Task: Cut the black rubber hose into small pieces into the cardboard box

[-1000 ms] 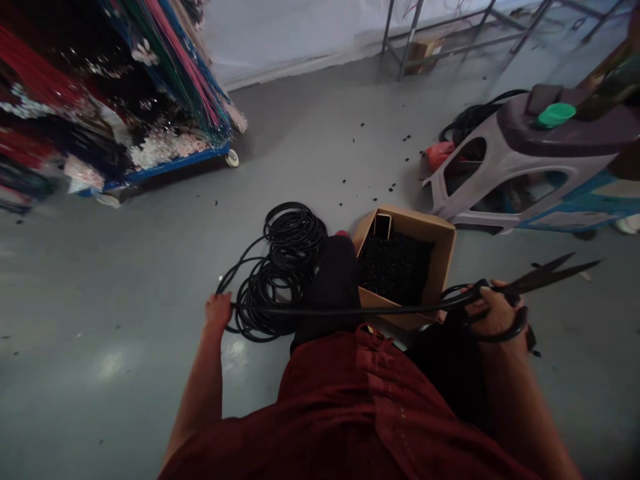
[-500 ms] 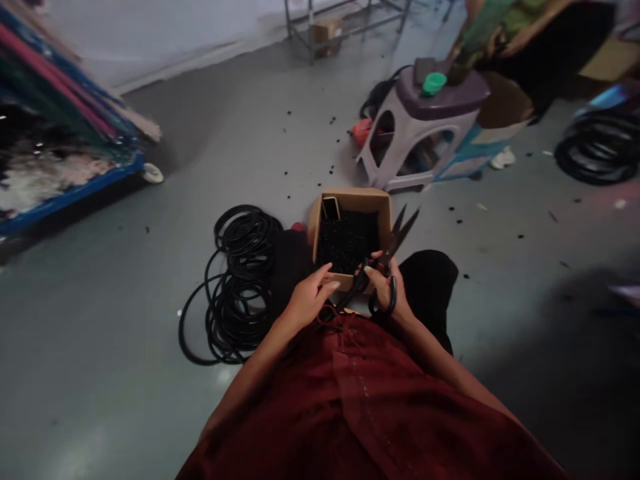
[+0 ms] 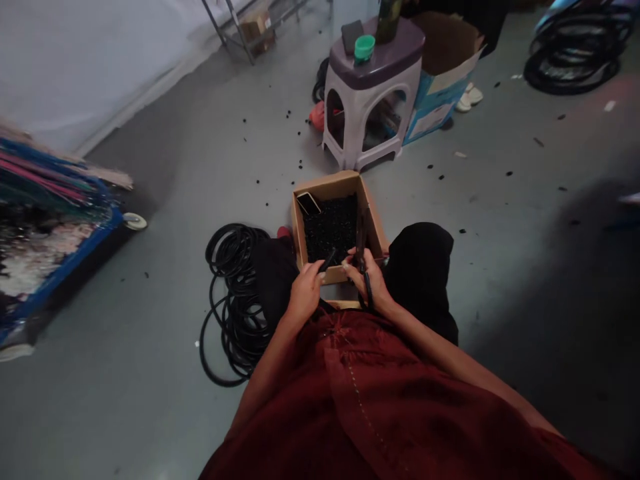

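Right-hand fingers (image 3: 353,259) grip black scissors (image 3: 361,240) over a cardboard box (image 3: 325,183).

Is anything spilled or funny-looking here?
Yes: small black pieces are scattered across the grey floor around the cardboard box. They look like the pile inside the box, so they seem to have spilled or dropped there.

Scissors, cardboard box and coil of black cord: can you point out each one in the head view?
Scissors (image 3: 361,233): head view, on the blades.
Cardboard box (image 3: 326,184): head view, on the far rim.
Coil of black cord (image 3: 239,320): head view, on the lower loops.
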### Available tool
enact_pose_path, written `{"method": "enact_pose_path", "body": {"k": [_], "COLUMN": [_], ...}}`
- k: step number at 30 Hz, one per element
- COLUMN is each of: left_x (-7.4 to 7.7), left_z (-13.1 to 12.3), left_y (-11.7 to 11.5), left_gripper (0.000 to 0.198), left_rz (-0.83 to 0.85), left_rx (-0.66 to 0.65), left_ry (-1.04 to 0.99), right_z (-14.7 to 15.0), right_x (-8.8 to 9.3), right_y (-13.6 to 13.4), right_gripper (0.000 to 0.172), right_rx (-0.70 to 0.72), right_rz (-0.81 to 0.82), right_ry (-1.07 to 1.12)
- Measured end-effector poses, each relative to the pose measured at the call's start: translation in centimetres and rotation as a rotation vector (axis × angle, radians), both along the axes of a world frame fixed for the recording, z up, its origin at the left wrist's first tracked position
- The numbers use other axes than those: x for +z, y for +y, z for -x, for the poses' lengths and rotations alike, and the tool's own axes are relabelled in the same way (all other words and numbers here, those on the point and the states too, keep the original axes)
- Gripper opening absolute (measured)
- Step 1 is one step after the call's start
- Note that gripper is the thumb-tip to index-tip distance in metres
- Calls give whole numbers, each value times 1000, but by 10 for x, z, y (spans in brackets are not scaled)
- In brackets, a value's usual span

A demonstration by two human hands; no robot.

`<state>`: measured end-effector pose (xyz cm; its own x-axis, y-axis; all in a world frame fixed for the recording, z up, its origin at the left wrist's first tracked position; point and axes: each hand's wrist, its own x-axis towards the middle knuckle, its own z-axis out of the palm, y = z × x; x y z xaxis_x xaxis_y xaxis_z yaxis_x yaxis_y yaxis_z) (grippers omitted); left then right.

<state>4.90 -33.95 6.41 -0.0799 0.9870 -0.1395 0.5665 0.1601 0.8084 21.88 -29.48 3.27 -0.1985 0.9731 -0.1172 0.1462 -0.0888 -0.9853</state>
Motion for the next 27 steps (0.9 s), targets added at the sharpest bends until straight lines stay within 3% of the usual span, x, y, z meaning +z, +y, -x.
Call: {"method": "enact_pose_path", "body": {"k": [4, 7, 12, 19, 27], "left_x": [12, 22, 30, 27, 23], "left_z": [32, 37, 22, 3, -18], "left_y": [12, 16, 14, 12, 10], "left_gripper": [36, 34, 33, 39, 44], "left_rz": [29, 2, -26, 92, 162], "left_rx": [-15, 32, 128, 137, 158], "left_ry": [64, 40, -10, -195, -328], "right_z": [-15, -25, -37, -48, -50], "right_x": [-12, -20, -23, -7, 1], "right_y": [-3, -10, -21, -26, -26], "right_gripper": [39, 46, 53, 58, 56], "right_rx": [166, 295, 366, 444, 380], "right_rz": [-10, -44, -81, -100, -108], "right_ry": [-132, -185, -234, -262, -281]}}
